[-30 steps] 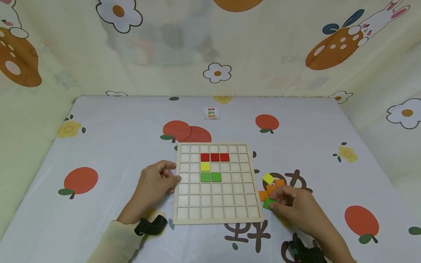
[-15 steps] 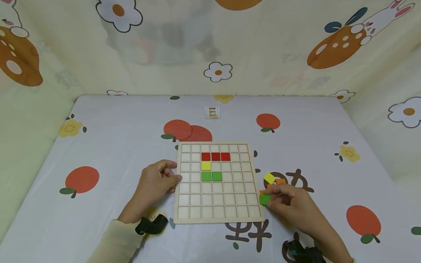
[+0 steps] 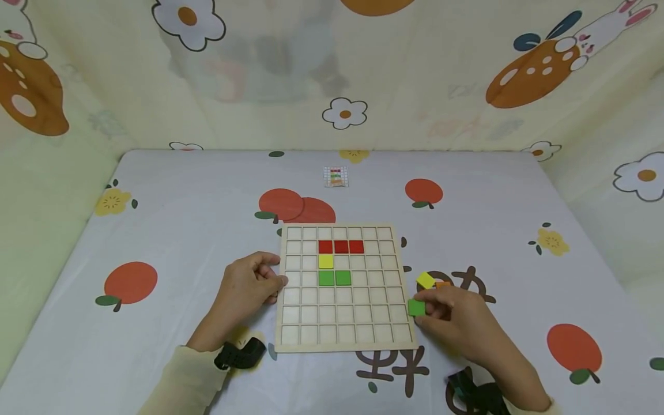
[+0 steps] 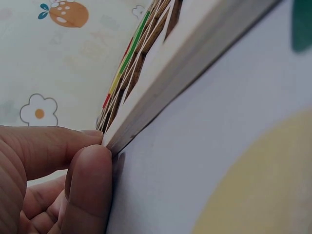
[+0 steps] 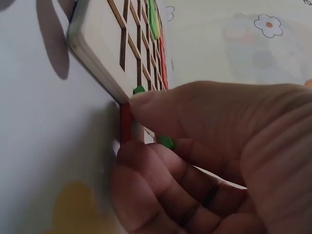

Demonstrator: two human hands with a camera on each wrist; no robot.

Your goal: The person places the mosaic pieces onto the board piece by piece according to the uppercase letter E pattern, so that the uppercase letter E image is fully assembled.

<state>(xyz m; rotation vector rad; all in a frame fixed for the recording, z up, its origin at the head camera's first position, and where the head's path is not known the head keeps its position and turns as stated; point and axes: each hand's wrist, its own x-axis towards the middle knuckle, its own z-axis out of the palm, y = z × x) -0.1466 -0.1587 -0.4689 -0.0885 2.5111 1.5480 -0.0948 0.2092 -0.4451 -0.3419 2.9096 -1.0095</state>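
A wooden grid board (image 3: 344, 348) lies flat on the table. Set into it are a row of red tiles (image 3: 340, 246), one yellow tile (image 3: 325, 261) and two green tiles (image 3: 343, 278). My left hand (image 3: 248, 283) holds the board's left edge between thumb and index finger; the left wrist view shows both fingertips on the rim (image 4: 168, 80). Between thumb and fingers, my right hand (image 3: 463, 323) pinches a loose green tile (image 3: 417, 308) over the board's right edge. In the right wrist view the fingers mostly cover that tile (image 5: 165, 142).
Just beyond the right hand lie a loose yellow tile (image 3: 425, 280) and an orange tile (image 3: 442, 285), partly hidden by the fingers. A small printed pattern card (image 3: 336, 177) sits near the table's far edge. Patterned cloth (image 3: 270, 75) hangs behind the table.
My right hand has carried the green tile up and left, from beside the loose orange tiles to the board's right edge. The left hand stays at the left edge.
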